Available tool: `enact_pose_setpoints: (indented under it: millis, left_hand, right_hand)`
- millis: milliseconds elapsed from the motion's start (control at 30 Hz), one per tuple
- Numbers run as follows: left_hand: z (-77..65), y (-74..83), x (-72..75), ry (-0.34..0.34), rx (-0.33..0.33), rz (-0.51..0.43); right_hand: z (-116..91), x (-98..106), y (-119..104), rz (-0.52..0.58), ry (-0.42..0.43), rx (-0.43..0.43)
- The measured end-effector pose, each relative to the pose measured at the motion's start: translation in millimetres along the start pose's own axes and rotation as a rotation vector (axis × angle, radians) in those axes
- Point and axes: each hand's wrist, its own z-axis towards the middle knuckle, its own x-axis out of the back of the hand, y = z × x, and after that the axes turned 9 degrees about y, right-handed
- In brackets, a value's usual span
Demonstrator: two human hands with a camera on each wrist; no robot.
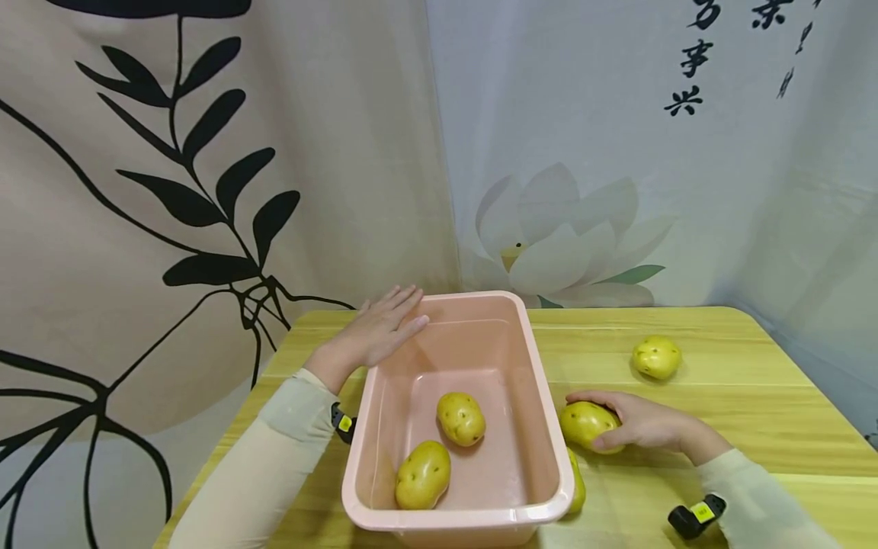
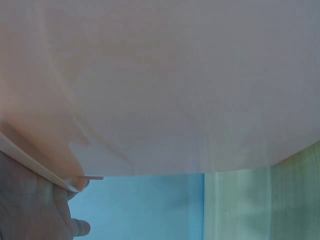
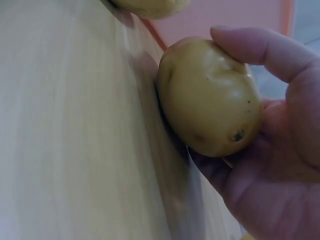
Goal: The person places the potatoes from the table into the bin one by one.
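Note:
A pink plastic basin [image 1: 542,396] stands on the wooden table, with two yellow potatoes inside: one potato [image 1: 461,419] near its middle, another potato [image 1: 422,475] at its near left. My left hand [image 1: 376,335] lies over the basin's far left rim, fingers extended; the left wrist view shows the basin's outer wall [image 2: 160,90] up close. To the right of the basin, my right hand [image 1: 641,424] grips a potato [image 1: 586,424] between thumb and fingers. In the right wrist view that potato [image 3: 210,100] sits low over the tabletop.
Another potato [image 1: 578,482] lies against the basin's right side, partly hidden by its rim. One more potato [image 1: 656,357] rests farther back on the right of the table [image 1: 754,404]. A printed curtain [image 1: 370,152] hangs behind the table's far edge.

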Motion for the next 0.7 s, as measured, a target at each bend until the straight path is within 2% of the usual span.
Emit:
enact_pose_setpoints:
  millis: [267,467,567,700]
  left_hand:
    - [1.2,-1.7,0.5,-0.005,0.001,0.002]
    - [2.3,-2.1,1.4,0.000,-0.001,0.004]
    - [2.1,-2.0,0.9,0.000,-0.003,0.004]
    - [0.8,-1.5,0.3,0.001,-0.005,0.001]
  right_hand:
    - [-16.3,13.1,3.1,-0.035,0.022,-0.018]
    - [-19.3,17.2,1.3,-0.037,0.008,-0.025]
    - [-18.4,15.0,-4.6,-0.128,0.012,0.017]
    - [-16.2,8.6,-14.3,-0.309,0.032,0.060]
